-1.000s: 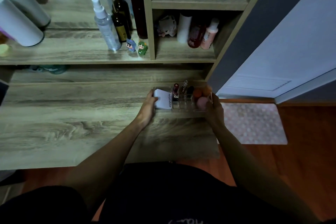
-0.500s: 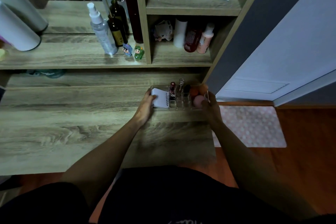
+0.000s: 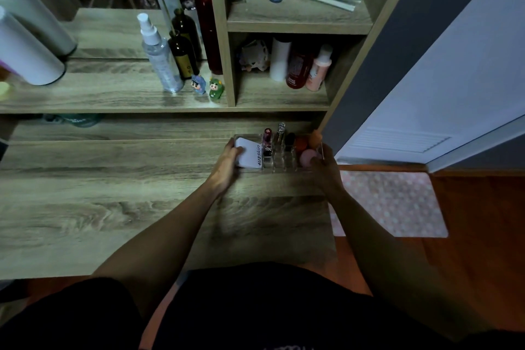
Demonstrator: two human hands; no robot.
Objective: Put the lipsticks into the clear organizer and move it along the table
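Observation:
The clear organizer [image 3: 279,163] stands at the far right of the wooden table [image 3: 113,202], close under the shelf unit. Upright in its slots are a dark red lipstick [image 3: 267,140], a silver-capped one [image 3: 280,132] and a black one [image 3: 289,140]. A white compact [image 3: 251,154] lies in its left section, and orange and pink sponges [image 3: 308,150] fill the right end. My left hand [image 3: 227,163] grips the organizer's left end. My right hand [image 3: 325,169] grips its right end.
On the shelf [image 3: 113,96] behind stand a spray bottle [image 3: 159,57], dark bottles [image 3: 183,57], two small figurines [image 3: 207,86] and white cylinders [image 3: 25,48]. The cubby [image 3: 284,94] holds more bottles. The table's right edge drops to a pink mat [image 3: 389,202] beside a door [image 3: 454,79].
Both hands have pushed the organizer a little farther back toward the shelf; the view has shifted slightly with it.

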